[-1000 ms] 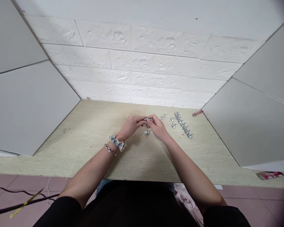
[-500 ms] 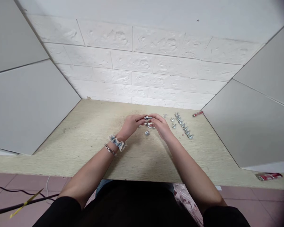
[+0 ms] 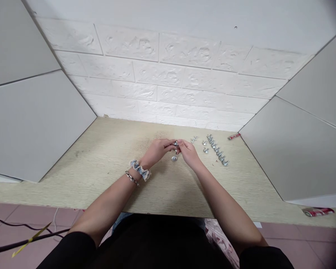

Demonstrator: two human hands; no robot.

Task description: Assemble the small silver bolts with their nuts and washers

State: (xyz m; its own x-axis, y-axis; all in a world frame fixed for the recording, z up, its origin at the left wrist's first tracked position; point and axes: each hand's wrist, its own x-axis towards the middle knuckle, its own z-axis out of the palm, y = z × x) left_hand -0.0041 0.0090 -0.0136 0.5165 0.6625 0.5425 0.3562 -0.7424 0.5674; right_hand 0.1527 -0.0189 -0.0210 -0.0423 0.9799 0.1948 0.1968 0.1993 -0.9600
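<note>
Silvery metal bolt (image 3: 175, 144) — small, shiny — pinched between both hands.

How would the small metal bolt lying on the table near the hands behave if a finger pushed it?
The loose bolt looks like shiny metal, so probably stiff and somewhat slippery. Being small, it would likely slide or roll easily on the smooth wooden table. It seems unlikely to break.

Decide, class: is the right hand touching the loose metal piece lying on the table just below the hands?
Apart. The head view shows bare table between the right hand and the loose metal piece.
</note>
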